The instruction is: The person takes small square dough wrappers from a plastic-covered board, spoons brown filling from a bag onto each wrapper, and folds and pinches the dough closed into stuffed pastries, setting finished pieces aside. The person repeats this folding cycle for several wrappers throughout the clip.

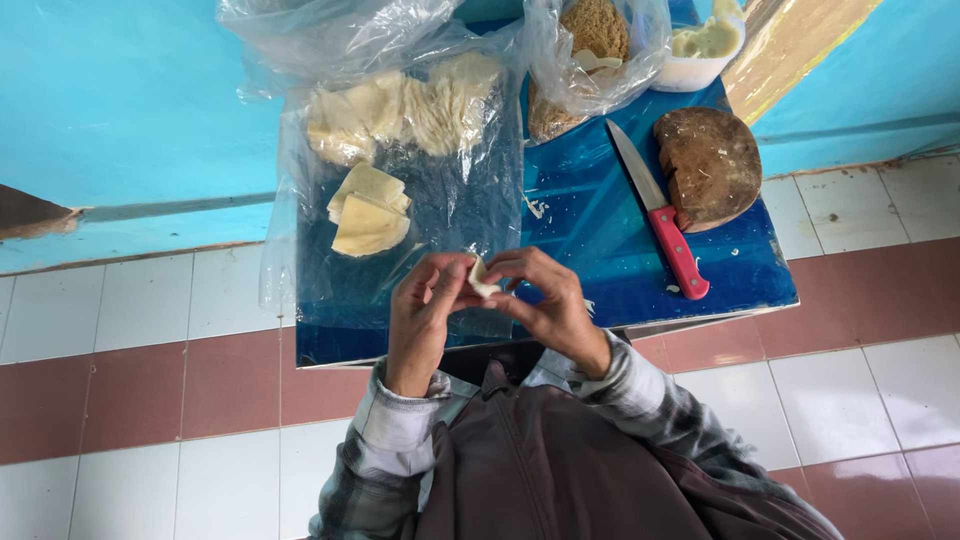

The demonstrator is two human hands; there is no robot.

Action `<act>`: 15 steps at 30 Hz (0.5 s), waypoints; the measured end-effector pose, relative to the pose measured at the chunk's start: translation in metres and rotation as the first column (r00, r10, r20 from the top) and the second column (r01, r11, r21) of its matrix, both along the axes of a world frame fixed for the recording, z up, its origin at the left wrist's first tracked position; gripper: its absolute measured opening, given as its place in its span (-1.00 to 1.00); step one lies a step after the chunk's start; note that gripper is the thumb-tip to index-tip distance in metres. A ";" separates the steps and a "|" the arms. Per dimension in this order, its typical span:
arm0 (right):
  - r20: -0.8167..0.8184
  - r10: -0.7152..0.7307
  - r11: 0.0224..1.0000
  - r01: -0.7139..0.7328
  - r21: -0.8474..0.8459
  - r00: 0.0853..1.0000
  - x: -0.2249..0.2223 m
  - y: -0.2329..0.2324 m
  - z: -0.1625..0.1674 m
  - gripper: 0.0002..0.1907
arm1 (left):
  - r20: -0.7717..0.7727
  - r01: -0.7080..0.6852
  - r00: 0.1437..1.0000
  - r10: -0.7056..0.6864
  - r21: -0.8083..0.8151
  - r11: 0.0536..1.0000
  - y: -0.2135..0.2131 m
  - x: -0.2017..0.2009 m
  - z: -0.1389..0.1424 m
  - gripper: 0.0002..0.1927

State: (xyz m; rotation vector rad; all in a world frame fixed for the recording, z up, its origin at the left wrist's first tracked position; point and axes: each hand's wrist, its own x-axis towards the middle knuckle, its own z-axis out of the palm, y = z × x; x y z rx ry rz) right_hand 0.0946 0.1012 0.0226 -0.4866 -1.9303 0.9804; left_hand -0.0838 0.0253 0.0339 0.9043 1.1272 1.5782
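My left hand (pixel 424 306) and my right hand (pixel 546 302) meet over the near edge of a small blue table (pixel 600 240). Between their fingertips they pinch a small pale piece of dough (pixel 482 278). Just beyond the hands, two folded pale dough pieces (pixel 368 212) lie on a clear plastic sheet (pixel 470 210). A larger heap of pale dough sheets (pixel 400 110) lies at the sheet's far end.
A red-handled knife (pixel 660 215) lies to the right, beside a round brown block (pixel 710 165). A plastic bag holding a brown lump (pixel 592 40) and a white bowl of pale paste (pixel 705 45) stand at the back. White and reddish tiles (pixel 150 380) cover the floor.
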 end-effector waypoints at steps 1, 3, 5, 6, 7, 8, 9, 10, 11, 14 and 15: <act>-0.048 0.026 0.997 -0.029 -0.068 0.999 0.001 0.001 -0.002 -0.74 | 0.070 0.018 0.997 -0.016 -0.032 0.999 -0.001 0.001 0.001 -0.83; -0.144 0.062 0.975 -0.091 -0.203 0.988 0.007 0.001 -0.008 -0.82 | 0.114 0.042 0.993 -0.040 -0.012 0.999 -0.002 0.005 -0.001 -0.82; -0.205 0.070 0.859 -0.164 -0.486 0.976 0.013 0.001 -0.014 -0.83 | 0.060 0.045 0.997 -0.051 0.088 0.995 -0.003 0.013 -0.006 -0.79; -0.237 0.067 0.768 -0.202 -0.608 0.969 0.015 0.000 -0.018 -0.82 | 0.050 0.033 0.998 -0.038 0.103 0.994 -0.002 0.016 -0.010 -0.79; -0.290 0.061 0.720 -0.243 -0.650 0.955 0.017 0.000 -0.021 -0.83 | 0.041 0.020 0.999 -0.025 0.118 0.993 -0.001 0.019 -0.014 -0.78; -0.341 0.050 0.668 -0.285 -0.687 0.939 0.018 0.000 -0.024 -0.84 | 0.032 0.007 0.999 -0.011 0.133 0.991 -0.001 0.022 -0.018 -0.78; -0.390 0.034 0.614 -0.327 -0.718 0.920 0.018 0.000 -0.027 -0.84 | 0.050 -0.008 0.999 0.001 0.146 0.989 0.000 0.024 -0.021 -0.77; -0.418 0.014 0.557 -0.354 -0.751 0.908 0.019 -0.001 -0.029 -0.84 | 0.068 -0.023 0.998 0.012 0.158 0.987 0.000 0.026 -0.024 -0.76; -0.444 -0.009 0.498 -0.381 -0.779 0.896 0.019 -0.002 -0.030 -0.83 | 0.085 -0.036 0.996 0.022 0.170 0.985 0.001 0.028 -0.026 -0.75; -0.494 0.059 0.589 -0.430 -0.684 0.867 0.018 -0.006 -0.032 -0.85 | 0.065 -0.065 0.996 0.055 0.155 0.986 0.000 0.031 -0.025 -0.81; -0.500 0.108 0.655 -0.440 -0.615 0.859 0.018 -0.007 -0.032 -0.85 | 0.052 -0.067 0.997 0.060 0.145 0.987 -0.001 0.032 -0.024 -0.81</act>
